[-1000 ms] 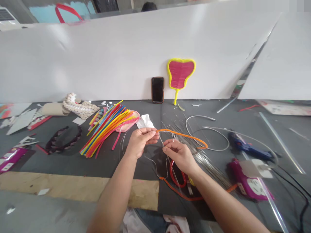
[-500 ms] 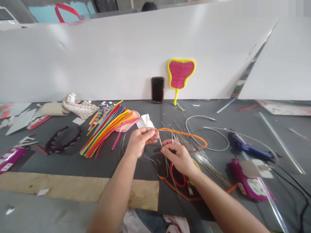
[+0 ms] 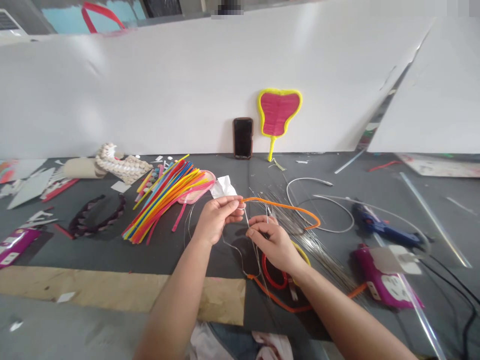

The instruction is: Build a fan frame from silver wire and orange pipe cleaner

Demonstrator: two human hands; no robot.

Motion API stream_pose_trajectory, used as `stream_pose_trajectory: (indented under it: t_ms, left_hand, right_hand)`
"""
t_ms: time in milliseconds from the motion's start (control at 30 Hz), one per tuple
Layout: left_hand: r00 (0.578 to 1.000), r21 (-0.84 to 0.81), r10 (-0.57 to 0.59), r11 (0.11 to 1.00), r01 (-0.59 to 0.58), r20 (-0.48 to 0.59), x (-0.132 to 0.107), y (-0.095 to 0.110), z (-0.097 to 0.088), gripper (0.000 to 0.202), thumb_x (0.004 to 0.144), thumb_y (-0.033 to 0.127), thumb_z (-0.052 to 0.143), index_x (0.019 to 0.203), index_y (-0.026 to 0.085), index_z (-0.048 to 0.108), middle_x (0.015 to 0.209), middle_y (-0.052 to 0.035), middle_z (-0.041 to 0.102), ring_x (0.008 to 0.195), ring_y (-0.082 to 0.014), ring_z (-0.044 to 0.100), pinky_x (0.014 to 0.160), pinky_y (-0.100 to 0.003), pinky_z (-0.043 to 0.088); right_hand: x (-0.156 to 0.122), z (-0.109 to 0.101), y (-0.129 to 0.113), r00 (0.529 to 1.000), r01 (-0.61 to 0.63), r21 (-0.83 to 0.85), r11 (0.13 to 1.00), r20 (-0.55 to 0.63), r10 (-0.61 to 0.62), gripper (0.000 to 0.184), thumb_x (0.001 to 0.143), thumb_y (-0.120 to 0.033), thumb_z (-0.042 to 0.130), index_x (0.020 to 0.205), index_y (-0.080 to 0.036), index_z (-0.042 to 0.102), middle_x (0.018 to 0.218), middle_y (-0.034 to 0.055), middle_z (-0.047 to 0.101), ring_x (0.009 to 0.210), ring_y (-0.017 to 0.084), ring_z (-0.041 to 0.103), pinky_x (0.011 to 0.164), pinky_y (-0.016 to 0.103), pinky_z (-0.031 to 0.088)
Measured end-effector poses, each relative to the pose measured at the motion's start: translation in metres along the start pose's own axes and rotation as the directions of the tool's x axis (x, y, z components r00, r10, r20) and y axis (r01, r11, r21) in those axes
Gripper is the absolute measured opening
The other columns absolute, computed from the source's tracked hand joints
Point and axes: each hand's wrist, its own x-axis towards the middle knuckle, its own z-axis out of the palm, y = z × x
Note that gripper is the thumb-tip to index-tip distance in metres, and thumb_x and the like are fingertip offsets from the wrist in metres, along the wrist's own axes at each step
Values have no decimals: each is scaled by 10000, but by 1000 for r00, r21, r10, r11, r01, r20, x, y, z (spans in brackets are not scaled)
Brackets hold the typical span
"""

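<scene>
My left hand point(image 3: 217, 218) pinches one end of a long orange pipe cleaner point(image 3: 285, 206), which arcs to the right over the table and loops back under my right forearm. My right hand point(image 3: 273, 243) pinches a thin silver wire point(image 3: 250, 235) just below my left fingertips. The wire bends down into a loop above the dark table point(image 3: 112, 250). Beneath my right hand lie red-handled scissors point(image 3: 270, 274) and a spread of thin silver wires point(image 3: 318, 245).
A bundle of coloured pipe cleaners point(image 3: 165, 199) lies to the left. A blue glue gun point(image 3: 378, 226) and a purple power strip point(image 3: 382, 280) sit at the right. A phone point(image 3: 243, 138) and a pink fan-shaped piece point(image 3: 278, 113) lean against the white board behind.
My right hand has slid a little left and up along the wire, closer to my left fingertips. My left hand has barely moved.
</scene>
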Motion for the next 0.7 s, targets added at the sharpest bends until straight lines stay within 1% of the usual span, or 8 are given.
stream_pose_trajectory:
  t_ms: [167, 267, 433, 700]
  left_hand:
    - [1000, -8, -17, 1000, 17, 2, -1, 1, 0, 273, 716, 284, 681, 941, 129, 678, 922, -100, 707, 641, -103, 630, 551, -194, 530]
    - [1000, -34, -26, 999, 26, 6, 0, 1, 0, 261, 716, 274, 682, 932, 127, 680, 911, -100, 706, 637, -96, 624, 513, -168, 507]
    - [1000, -79, -27, 997, 28, 10, 0, 0, -1, 257, 706, 259, 691, 921, 119, 683, 882, -97, 706, 652, -103, 628, 527, -176, 512]
    - [1000, -106, -21, 994, 20, -6, 1, -2, 0, 248, 701, 242, 696, 912, 112, 685, 857, -96, 707, 644, -100, 624, 533, -179, 519]
  right_hand:
    - [0, 1, -1, 1000, -3, -10, 1000, 11, 3, 222, 832, -301, 518, 677, -204, 643, 982, 41, 610, 1025, 202, 502, 937, 362, 302]
    - [0, 1, -1, 1000, -4, -18, 1000, 7, 4, 217, 833, -294, 512, 698, -205, 657, 990, 43, 611, 1030, 201, 506, 944, 359, 302]
    - [0, 1, 0, 1000, -9, -19, 1000, 4, 10, 224, 837, -285, 500, 713, -207, 668, 993, 45, 618, 1039, 201, 510, 953, 356, 301]
    - [1, 1, -1, 1000, -7, -18, 1000, 3, 7, 220, 831, -284, 502, 713, -207, 670, 989, 47, 624, 1047, 207, 511, 954, 362, 308]
